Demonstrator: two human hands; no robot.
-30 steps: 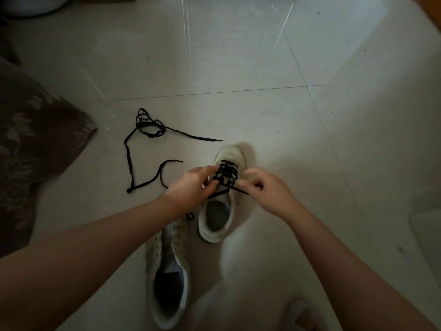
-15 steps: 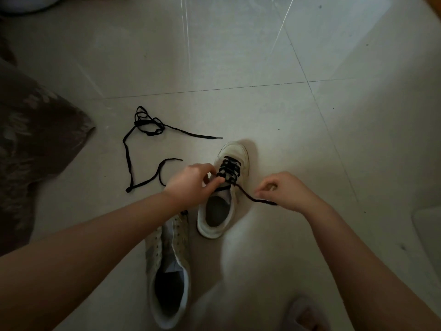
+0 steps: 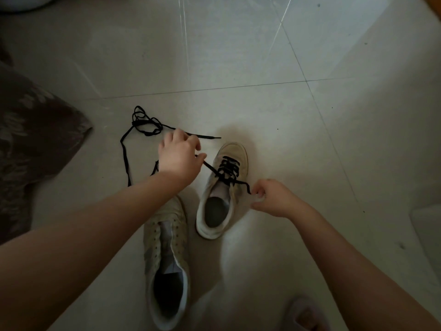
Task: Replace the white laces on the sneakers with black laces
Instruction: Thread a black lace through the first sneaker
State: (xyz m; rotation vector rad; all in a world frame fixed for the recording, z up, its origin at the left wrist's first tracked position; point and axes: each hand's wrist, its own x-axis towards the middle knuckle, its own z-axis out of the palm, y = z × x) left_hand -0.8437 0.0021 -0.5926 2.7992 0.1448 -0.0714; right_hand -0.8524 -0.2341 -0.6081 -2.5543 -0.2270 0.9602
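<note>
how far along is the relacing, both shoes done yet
Not yet. The far sneaker has black lace through most eyelets; left hand and right hand are pulling its two ends apart. The near sneaker has bare eyelets, and the spare black lace lies loose on the floor.

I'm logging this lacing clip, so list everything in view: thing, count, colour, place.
laced sneaker: one, off-white, centre floor, black lace threaded through it, ends pulled out to both sides
unlaced sneaker: one, off-white, nearer the camera, eyelets empty
loose lace: one, black, tangled on floor, upper left
patterned fabric: one, dark brown, left edge
tiled floor: pale, glossy
left hand: pinching one lace end
right hand: pinching the other end
</note>
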